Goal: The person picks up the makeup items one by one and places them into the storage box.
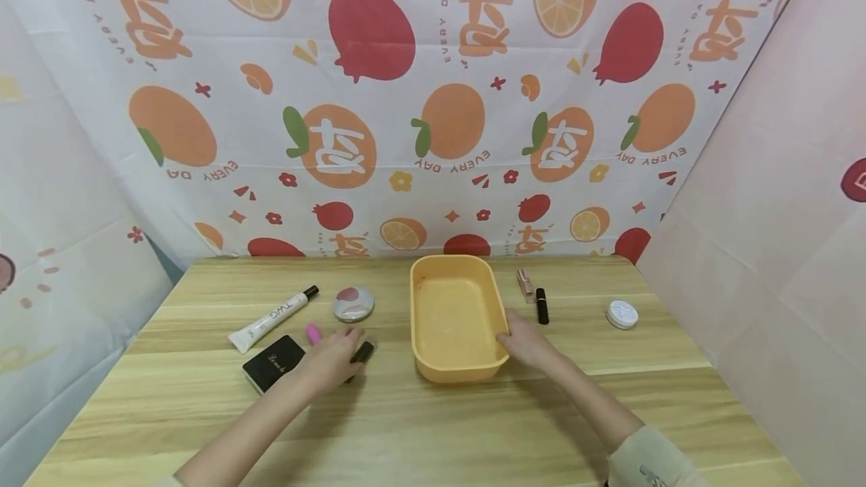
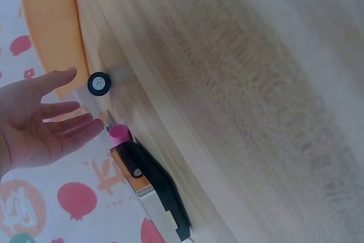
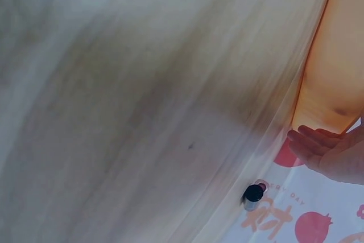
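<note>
My left hand (image 1: 330, 361) reaches over a black cosmetic tube with a clear end (image 1: 363, 352). In the left wrist view the thumb and fingers are spread apart, with the tube's round black end (image 2: 99, 84) just beyond the thumb. Left of that hand are a pink item (image 1: 314, 334) and a black square case (image 1: 274, 361). My right hand (image 1: 531, 343) grips the right side of a yellow-orange plastic basin (image 1: 452, 376), its thumb over the rim. Its other fingers (image 3: 318, 146) lie against the basin's outer wall in the right wrist view. Nothing lies in the basin.
A white squeeze tube with a black cap (image 1: 274, 319) and a round compact (image 1: 354, 304) lie at the left. Right of the basin lie a pink lipstick (image 1: 525, 285) and a black lipstick (image 1: 542, 306). Farther right is a round white case (image 1: 622, 314). A fruit-print curtain hangs behind the table.
</note>
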Tool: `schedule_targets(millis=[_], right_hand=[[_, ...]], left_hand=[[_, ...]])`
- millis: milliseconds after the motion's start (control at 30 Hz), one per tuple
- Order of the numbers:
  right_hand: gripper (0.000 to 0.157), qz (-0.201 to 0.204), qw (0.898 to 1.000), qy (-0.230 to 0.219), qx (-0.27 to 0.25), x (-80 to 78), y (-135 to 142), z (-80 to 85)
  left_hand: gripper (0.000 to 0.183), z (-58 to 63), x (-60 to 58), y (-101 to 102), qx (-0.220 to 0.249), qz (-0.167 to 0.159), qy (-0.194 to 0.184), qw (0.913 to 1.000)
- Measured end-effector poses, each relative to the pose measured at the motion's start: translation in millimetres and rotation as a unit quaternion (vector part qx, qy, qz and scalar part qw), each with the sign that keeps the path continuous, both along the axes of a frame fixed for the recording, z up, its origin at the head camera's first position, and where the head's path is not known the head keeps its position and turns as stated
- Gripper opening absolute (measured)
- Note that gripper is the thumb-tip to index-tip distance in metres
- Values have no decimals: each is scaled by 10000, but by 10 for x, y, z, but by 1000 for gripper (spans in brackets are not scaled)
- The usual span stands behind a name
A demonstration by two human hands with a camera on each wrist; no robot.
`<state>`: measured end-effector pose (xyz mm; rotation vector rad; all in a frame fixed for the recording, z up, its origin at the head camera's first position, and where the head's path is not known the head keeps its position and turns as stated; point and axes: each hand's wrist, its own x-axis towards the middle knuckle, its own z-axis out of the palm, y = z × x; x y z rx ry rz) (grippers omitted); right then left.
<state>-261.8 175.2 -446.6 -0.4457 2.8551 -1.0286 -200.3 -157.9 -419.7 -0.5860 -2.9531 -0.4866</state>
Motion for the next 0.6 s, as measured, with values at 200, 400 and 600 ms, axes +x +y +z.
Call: schedule_targets(millis=[200, 400, 600], right_hand=[[50, 15, 10000, 18, 47, -9, -34, 13], [49, 69, 10000, 38, 29, -17, -52, 15], [50, 81, 10000, 36, 0, -15, -64, 19]], left_hand=[[47, -23, 2, 6, -61, -27, 193, 9998], [42, -105, -42, 17, 24, -22, 310, 9995], [39, -183, -63, 31, 129, -12, 322, 9994]])
